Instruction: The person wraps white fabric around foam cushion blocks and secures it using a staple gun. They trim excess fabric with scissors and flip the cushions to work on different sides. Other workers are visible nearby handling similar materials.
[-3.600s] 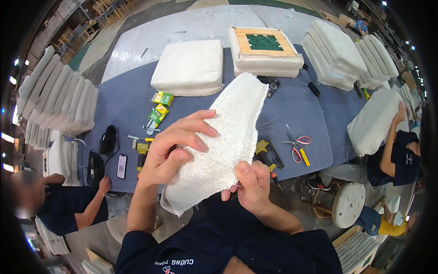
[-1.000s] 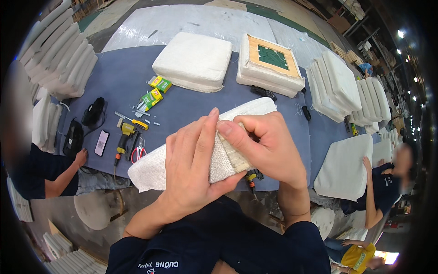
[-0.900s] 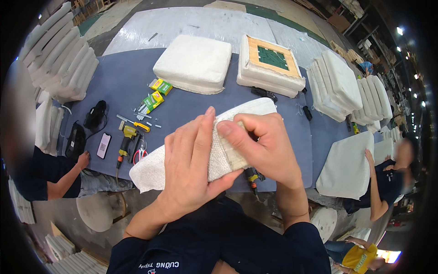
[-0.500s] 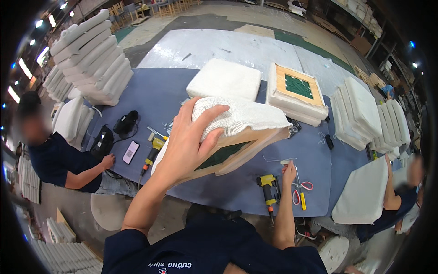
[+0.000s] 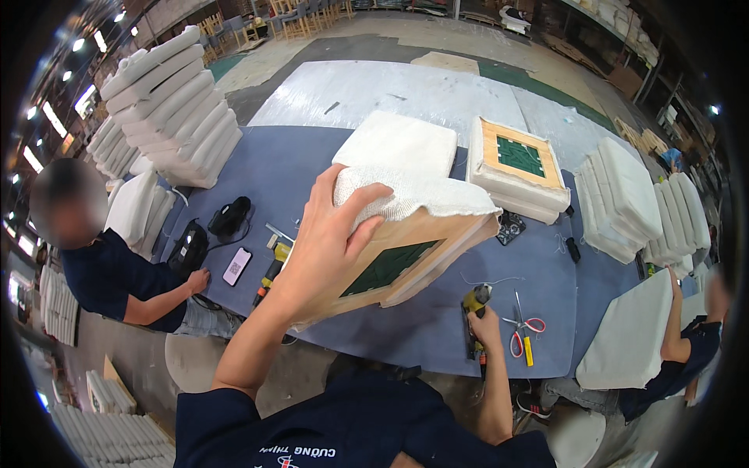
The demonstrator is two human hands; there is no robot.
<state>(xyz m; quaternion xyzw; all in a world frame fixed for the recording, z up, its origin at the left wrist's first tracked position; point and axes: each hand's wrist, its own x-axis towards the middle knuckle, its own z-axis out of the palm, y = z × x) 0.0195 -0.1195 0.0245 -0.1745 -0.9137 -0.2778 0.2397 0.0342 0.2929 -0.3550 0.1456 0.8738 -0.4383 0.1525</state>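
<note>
A chair seat cushion (image 5: pixel 417 193) in white fabric stands tilted on the blue table before me, its wooden underside with green webbing turned toward me. My left hand (image 5: pixel 331 226) grips its top edge, thumb and fingers closed over the fabric. To its right, my right hand (image 5: pixel 485 327) is wrapped round a yellow and black air staple gun (image 5: pixel 475 299), whose hose hangs down past the table's edge. Red-handled scissors (image 5: pixel 534 324) and a yellow-handled tool (image 5: pixel 529 352) lie just right of that hand.
A second staple gun (image 5: pixel 270 277) and a phone (image 5: pixel 237 266) lie on the left. Behind the cushion sit a white seat (image 5: pixel 402 144) and stacked seats (image 5: pixel 519 168). Tall seat stacks (image 5: pixel 175 109) rise at left. Co-workers sit at both sides, the right one holding a seat (image 5: pixel 628 335).
My right hand has let go of a small pale piece with a thread and taken hold of the staple gun. My left hand still holds the cushion, its underside now showing more.
</note>
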